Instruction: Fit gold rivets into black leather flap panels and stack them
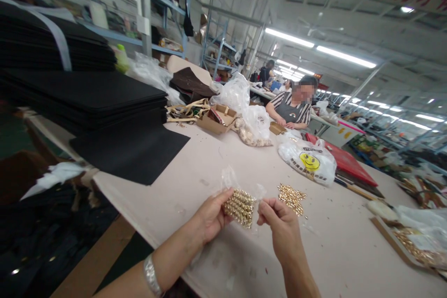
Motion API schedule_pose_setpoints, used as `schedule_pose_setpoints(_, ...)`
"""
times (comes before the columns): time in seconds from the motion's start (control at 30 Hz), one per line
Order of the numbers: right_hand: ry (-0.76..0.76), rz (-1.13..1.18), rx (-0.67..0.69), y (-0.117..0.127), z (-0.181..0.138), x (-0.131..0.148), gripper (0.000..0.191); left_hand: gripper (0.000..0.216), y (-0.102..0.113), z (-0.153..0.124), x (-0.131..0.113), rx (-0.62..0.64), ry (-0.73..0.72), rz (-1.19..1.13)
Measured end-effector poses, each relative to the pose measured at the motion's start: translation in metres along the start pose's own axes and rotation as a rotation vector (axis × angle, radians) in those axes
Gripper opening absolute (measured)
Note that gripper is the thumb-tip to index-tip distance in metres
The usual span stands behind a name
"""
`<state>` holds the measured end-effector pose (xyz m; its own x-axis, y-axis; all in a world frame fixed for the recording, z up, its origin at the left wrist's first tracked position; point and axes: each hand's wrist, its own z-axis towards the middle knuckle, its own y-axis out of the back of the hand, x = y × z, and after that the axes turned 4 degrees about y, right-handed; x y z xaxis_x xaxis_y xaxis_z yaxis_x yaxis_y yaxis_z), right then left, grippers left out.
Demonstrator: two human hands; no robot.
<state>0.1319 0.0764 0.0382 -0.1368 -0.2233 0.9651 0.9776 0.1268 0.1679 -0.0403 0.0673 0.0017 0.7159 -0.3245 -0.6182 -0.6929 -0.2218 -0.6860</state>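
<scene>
A clear plastic bag of gold metal beads [240, 207] is held up over the table's near edge. My left hand [213, 214] grips it from the left, thumb on top and fingers beneath. At the bag's right side, my right hand [277, 216] pinches the clear plastic between thumb and fingers. Just beyond that hand, a loose pile of small gold metal pieces [292, 198] lies on the pale table [195, 167]. Whether the bag is sealed or torn I cannot tell.
Stacked black sheets [87, 93] cover the table's left. Farther back are a cardboard box [216, 120], a smiley-face plastic bag [309, 160] and a red folder-like item [345, 160]. A box of gold pieces [405, 242] stands right. A co-worker [291, 104] sits across the table.
</scene>
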Motion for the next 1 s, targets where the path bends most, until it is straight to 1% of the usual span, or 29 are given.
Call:
schedule_pose_setpoints(0.07,0.018,0.009,0.022,-0.001,0.000,-0.005,0.035,0.035,0.003,-0.007,0.000,-0.028,0.000,0.079)
schedule_pose_setpoints(0.1,0.028,0.001,0.038,-0.002,-0.001,-0.007,0.034,0.042,0.004,-0.012,0.000,-0.068,-0.025,0.124)
schedule_pose_setpoints(0.13,0.036,-0.007,0.058,-0.003,-0.002,-0.009,0.033,0.050,0.005,-0.016,0.001,-0.123,-0.088,0.199)
schedule_pose_setpoints(0.2,0.028,-0.018,0.101,-0.007,-0.005,-0.010,0.032,0.068,0.005,-0.026,0.002,-0.244,-0.321,0.464)
schedule_pose_setpoints(0.27,0.005,-0.009,0.123,-0.010,-0.008,-0.010,0.032,0.073,0.005,-0.034,0.004,-0.326,-0.605,0.837)
schedule_pose_setpoints(0.3,0.002,-0.005,0.117,-0.012,-0.009,-0.010,0.032,0.069,0.005,-0.037,0.004,-0.346,-0.721,1.011)
schedule_pose_setpoints(0.37,0.027,-0.020,0.087,-0.015,-0.009,-0.010,0.032,0.054,0.004,-0.043,0.002,-0.352,-0.875,1.241)
schedule_pose_setpoints(0.43,0.065,-0.048,0.079,-0.017,-0.007,-0.010,0.032,0.039,0.000,-0.046,-0.002,-0.304,-0.979,1.359)
schedule_pose_setpoints(0.47,0.071,-0.057,0.089,-0.018,-0.006,-0.010,0.032,0.031,-0.002,-0.046,-0.004,-0.261,-1.004,1.387)
schedule_pose_setpoints(0.53,0.063,-0.051,0.109,-0.019,-0.004,-0.011,0.033,0.018,-0.007,-0.046,-0.008,-0.181,-0.998,1.412)
schedule_pose_setpoints(0.63,0.037,-0.007,0.098,-0.019,-0.002,-0.011,0.033,0.001,-0.013,-0.042,-0.010,-0.125,-0.930,1.407)
schedule_pose_setpoints(0.73,0.040,0.038,0.117,-0.019,-0.001,-0.010,0.031,0.013,-0.014,-0.038,-0.012,-0.091,-0.887,1.359)
schedule_pose_setpoints(0.8,0.019,0.079,0.148,-0.020,-0.002,-0.011,0.028,0.016,-0.011,-0.036,-0.013,-0.085,-0.830,1.285)
schedule_pose_setpoints(0.9,-0.032,0.133,0.159,-0.024,-0.005,-0.014,0.044,0.013,-0.008,-0.036,-0.016,-0.086,-0.729,1.189)
schedule_pose_setpoints(0.93,-0.029,0.128,0.143,-0.026,-0.006,-0.015,0.046,0.012,-0.007,-0.037,-0.016,-0.080,-0.715,1.179)
schedule_pose_setpoints(1.0,0.025,0.048,0.091,-0.029,-0.007,-0.015,0.044,0.012,-0.006,-0.038,-0.017,-0.061,-0.741,1.191)
